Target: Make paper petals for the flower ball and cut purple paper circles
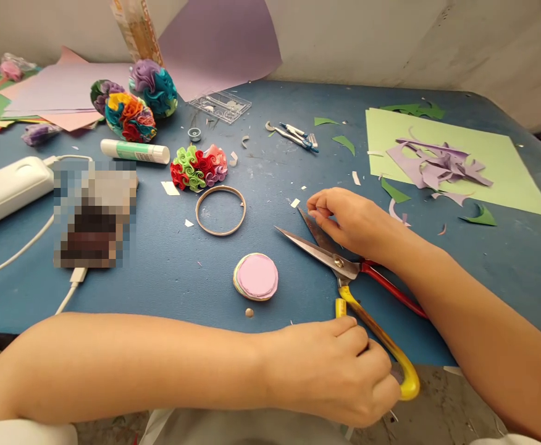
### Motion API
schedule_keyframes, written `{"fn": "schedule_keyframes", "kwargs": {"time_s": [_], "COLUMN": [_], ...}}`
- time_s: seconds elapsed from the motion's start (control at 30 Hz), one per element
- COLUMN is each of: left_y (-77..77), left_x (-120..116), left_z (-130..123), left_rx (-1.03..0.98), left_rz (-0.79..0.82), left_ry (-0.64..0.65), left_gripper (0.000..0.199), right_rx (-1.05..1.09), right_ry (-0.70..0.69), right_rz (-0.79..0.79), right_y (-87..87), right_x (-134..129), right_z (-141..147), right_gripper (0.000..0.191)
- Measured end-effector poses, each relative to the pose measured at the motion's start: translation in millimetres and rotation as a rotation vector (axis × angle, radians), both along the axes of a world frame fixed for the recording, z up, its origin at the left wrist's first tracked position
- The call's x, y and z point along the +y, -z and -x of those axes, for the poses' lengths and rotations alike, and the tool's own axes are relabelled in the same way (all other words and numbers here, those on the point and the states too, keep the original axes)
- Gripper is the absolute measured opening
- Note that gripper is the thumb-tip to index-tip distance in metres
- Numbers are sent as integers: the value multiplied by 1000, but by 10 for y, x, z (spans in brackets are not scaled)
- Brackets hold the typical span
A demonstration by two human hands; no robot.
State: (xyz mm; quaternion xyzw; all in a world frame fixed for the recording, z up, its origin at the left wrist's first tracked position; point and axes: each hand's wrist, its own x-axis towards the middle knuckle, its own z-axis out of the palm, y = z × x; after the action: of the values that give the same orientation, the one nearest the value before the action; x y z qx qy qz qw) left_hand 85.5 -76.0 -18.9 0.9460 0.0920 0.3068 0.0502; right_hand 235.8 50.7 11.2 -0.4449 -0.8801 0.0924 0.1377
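A large pair of scissors (339, 262) lies with its blades parted, one handle yellow and the other red. My left hand (339, 371) reaches across from the left and is closed over the yellow handle near the table's front edge. Just above the blades is my right hand (351, 219), its thumb and fingertips pinched together; whatever they hold, if anything, is hidden. The red handle passes partly beneath my right forearm. To the left of the blades sits a small stack of round paper pieces (256, 276), pink on top. A small tan bead-like disc (249, 313) is beside it.
A thin brown ring (221, 211) lies near a curled-paper flower piece (199, 167). Around them are a glue stick (134, 151), a compass (293, 136), a blurred phone (97, 216) on a cable and a white power bank (13, 188). Purple scraps (441, 161) cover green paper (520, 179).
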Motion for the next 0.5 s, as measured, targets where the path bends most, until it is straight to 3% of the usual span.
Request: {"fn": "schedule_keyframes", "kwargs": {"time_s": [0.1, 0.23, 0.4, 0.5], "left_y": [12, 26, 21, 18], "left_x": [-5, -13, -13, -8], "left_z": [0, -18, -22, -3], "left_rx": [-33, -39, 5, 17], "left_rz": [-13, -13, -9, -12], "left_ry": [-13, -31, -14, 0], "left_gripper": [24, 25, 27, 27], "right_rx": [65, 61, 98, 259], "right_ry": [38, 13, 35, 66], "right_rz": [-39, 30, 51, 59], "right_y": [-41, -25, 32, 18], "right_x": [-12, -3, 24, 29], "right_z": [-12, -28, -41, -58], "right_gripper": [15, 5, 5, 15]}}
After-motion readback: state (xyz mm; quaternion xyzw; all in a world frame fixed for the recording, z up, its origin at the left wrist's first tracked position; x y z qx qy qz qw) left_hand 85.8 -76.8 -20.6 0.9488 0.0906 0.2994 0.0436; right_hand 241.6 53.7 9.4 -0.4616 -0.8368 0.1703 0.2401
